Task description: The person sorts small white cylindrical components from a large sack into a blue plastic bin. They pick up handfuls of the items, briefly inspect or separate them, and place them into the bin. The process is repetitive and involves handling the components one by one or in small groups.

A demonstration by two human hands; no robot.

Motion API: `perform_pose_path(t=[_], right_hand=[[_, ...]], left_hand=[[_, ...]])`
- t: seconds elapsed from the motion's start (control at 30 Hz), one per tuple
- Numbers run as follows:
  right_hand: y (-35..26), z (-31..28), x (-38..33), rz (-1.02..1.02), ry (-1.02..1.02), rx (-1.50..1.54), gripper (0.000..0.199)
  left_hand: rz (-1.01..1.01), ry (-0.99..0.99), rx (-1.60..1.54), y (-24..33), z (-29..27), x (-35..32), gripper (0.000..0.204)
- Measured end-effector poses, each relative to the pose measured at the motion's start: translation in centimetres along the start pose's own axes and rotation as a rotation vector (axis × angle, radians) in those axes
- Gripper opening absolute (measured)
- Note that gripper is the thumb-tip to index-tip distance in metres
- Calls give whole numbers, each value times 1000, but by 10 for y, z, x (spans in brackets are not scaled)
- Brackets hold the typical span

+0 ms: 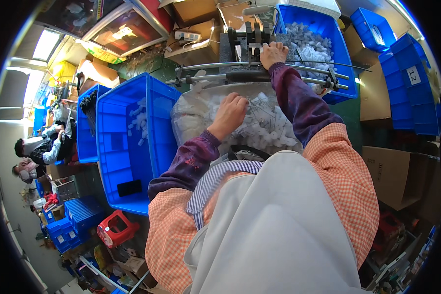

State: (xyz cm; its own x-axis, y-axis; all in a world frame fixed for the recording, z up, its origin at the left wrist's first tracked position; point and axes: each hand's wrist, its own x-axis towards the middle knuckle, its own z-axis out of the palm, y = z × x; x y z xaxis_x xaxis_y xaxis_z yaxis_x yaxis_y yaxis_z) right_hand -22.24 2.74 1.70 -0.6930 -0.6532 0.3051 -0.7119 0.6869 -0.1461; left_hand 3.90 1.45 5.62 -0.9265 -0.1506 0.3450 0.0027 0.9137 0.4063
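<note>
Head view | left hand (232,111): curls fingers together above white pieces (274,133) and thin rods (260,109), cannot tell if clamped on any | right hand (274,55): bends fingers over machine (239,48), cannot tell grip | white pieces: lie in bag (182,117), also in left bin (127,164) and right bin (348,63)

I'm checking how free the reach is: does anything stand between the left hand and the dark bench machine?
Yes: metal rails and a dark bar cross between the left hand and the dark bench machine. The right hand is already at the machine, beyond them.
</note>
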Motion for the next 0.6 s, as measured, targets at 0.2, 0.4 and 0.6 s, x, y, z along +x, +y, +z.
perform_pose_path(t=[0.2,0.4,0.6], right_hand=[[29,-9,0,26,-100,-27,27],[85,-6,16,30,-161,22,24],[113,-63,40,222,-253,-244,21]], left_hand=[[-22,-22,-150,5,-10,3,16],[28,12,-111,14,-12,13,26],[71,-22,-114,28,-16,32,34]])
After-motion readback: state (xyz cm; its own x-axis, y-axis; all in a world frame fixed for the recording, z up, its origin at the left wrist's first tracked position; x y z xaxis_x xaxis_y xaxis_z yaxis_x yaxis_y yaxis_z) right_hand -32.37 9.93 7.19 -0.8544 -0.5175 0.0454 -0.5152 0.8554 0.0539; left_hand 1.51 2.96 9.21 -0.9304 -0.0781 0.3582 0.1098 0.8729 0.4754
